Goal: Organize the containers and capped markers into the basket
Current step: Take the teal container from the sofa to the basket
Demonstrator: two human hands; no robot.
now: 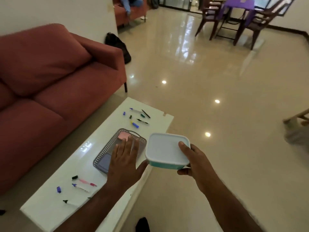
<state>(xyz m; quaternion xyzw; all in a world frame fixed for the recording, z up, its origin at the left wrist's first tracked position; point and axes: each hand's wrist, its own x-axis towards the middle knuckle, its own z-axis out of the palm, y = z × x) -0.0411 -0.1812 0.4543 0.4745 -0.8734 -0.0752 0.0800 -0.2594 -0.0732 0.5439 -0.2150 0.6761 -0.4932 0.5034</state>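
My right hand grips a teal container with a white lid, thumb on the lid, held in the air just right of the table's edge. My left hand hovers flat with straight fingers over the grey perforated basket. Inside the basket lie a pink container at the far end and a purple-lidded container at the near end. Several markers and loose caps lie beyond the basket. More markers and a blue cap lie on the near side.
The white low table stands beside a red sofa. A black bag leans by the wall. Glossy tiled floor spreads to the right, with chairs and a purple-covered table far off.
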